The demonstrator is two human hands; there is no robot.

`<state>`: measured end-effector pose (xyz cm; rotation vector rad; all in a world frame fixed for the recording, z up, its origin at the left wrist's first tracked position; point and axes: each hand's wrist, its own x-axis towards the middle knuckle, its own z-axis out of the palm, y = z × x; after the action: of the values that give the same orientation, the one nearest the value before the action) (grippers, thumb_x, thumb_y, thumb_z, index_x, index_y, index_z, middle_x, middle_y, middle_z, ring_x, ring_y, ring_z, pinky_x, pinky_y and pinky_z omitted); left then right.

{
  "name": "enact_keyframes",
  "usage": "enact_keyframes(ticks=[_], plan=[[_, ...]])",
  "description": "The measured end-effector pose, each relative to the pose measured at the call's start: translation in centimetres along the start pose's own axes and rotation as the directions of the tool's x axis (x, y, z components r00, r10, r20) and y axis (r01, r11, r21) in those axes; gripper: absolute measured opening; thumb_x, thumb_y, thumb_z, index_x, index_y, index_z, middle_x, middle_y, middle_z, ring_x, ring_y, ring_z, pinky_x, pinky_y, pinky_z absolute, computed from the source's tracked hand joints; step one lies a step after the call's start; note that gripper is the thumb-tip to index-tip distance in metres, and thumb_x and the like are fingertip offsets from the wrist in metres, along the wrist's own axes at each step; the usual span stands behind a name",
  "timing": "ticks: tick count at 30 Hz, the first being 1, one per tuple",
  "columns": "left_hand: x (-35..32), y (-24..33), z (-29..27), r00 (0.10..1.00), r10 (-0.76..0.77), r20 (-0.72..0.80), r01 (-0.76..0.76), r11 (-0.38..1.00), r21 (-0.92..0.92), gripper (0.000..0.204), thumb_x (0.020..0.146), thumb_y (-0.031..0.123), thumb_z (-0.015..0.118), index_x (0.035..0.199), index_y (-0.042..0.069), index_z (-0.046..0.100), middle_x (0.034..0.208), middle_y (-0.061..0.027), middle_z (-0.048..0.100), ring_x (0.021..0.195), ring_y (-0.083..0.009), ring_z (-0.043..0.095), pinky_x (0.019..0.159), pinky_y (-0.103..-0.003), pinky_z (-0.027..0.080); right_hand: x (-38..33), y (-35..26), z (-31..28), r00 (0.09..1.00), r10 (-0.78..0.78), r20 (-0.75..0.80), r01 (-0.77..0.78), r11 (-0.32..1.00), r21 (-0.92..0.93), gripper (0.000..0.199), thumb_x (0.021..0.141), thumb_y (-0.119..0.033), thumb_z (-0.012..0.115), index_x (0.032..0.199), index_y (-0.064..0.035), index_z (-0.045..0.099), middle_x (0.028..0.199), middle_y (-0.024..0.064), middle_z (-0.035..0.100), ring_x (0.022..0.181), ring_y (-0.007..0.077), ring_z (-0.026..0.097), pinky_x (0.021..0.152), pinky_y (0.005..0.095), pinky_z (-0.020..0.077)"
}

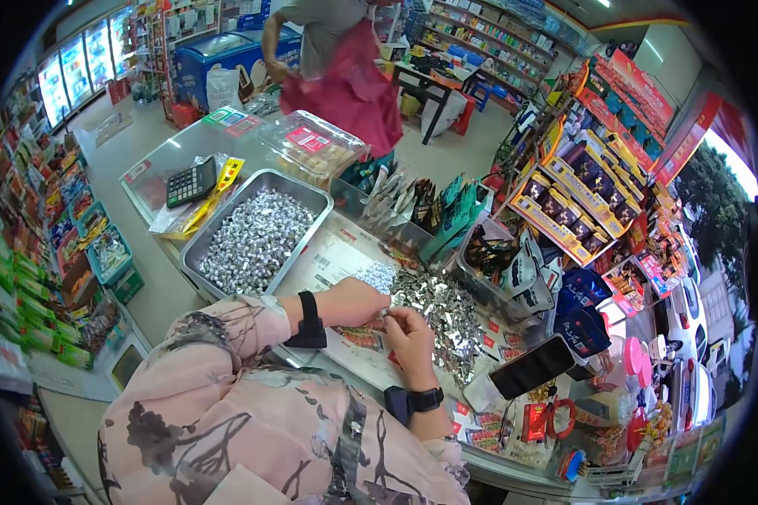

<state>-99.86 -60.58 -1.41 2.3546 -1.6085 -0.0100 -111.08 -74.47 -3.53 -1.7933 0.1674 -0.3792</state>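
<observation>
on the counter (164, 162): metal tray (310, 192) full of small silvery pieces (257, 240), loose foil heap (446, 316), clear lidded box (337, 153) bearing a red-and-white label (307, 139) with writing too small to read. pinched between close-set fingertips of left hand (354, 301) and right hand (410, 337), just beside the foil heap: one tiny silvery piece (385, 313).

Seemingly free strip (322, 257) between tray (324, 200) and silver pile (451, 318) — obstacle rightward: phone (533, 367).
</observation>
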Motion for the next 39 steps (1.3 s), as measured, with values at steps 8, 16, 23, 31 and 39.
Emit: enact_keyframes(ticks=[8,16,23,31,39], plan=[[0.0,1.0,-1.1,0.987,-0.160,-0.004,0.150,0.935,-0.322,0.014,0.080,0.018,0.053,0.084,0.005,0.056,0.067,-0.0097,0.059,0.064,-0.0256,0.061,0.055,-0.036,0.046,-0.1,-0.8,-0.7,0.974,-0.219,-0.055,0.214,0.973,-0.085,0.016,0.078,-0.005,0.066,0.093,-0.0015,0.064,0.082,0.0055,0.064,0.072,0.0086,0.058,0.065,0.0213,0.0470],[0.4,0.8,0.0,0.946,-0.277,0.169,0.265,0.359,-0.895,0.018,0.084,0.020,0.051,0.085,0.003,0.057,0.069,-0.0048,0.059,0.059,-0.0108,0.056,0.051,-0.025,0.044,0.2,-1.3,-0.7,0.992,0.120,-0.039,-0.102,0.943,0.316,0.013,0.080,-0.007,0.064,0.092,-0.0013,0.062,0.080,0.0025,0.062,0.068,0.0070,0.054,0.060,0.0197,0.0437],[-0.5,1.3,-0.5,0.903,-0.330,0.275,0.283,-0.025,-0.959,0.019,0.087,0.021,0.051,0.093,0.004,0.054,0.075,-0.0023,0.057,0.060,-0.0086,0.054,0.051,-0.020,0.043,0.2,-1.4,-1.0,0.996,0.093,0.001,-0.091,0.978,0.188,0.013,0.082,-0.010,0.061,0.091,-0.0004,0.061,0.078,0.0025,0.061,0.067,0.0071,0.053,0.057,0.0192,0.0419],[-0.9,1.6,1.0,0.944,-0.241,0.225,0.190,-0.158,-0.969,0.015,0.090,0.016,0.049,0.097,0.004,0.052,0.080,-0.0030,0.057,0.063,-0.0071,0.053,0.052,-0.019,0.042,-0.8,-1.7,-0.8,0.993,0.120,0.004,-0.114,0.932,0.344,0.010,0.082,-0.008,0.061,0.089,-0.0012,0.061,0.078,0.0025,0.062,0.066,0.0068,0.054,0.058,0.0191,0.0426],[-0.9,1.8,0.0,0.930,-0.299,0.215,0.193,-0.099,-0.976,0.013,0.091,0.015,0.048,0.098,0.005,0.052,0.078,-0.0013,0.055,0.064,-0.0063,0.052,0.054,-0.018,0.041,-0.5,-2.1,-0.8,0.988,0.151,0.011,-0.144,0.909,0.391,0.008,0.083,-0.006,0.060,0.088,-0.0011,0.060,0.080,0.0031,0.062,0.068,0.0069,0.055,0.060,0.0193,0.0436]])
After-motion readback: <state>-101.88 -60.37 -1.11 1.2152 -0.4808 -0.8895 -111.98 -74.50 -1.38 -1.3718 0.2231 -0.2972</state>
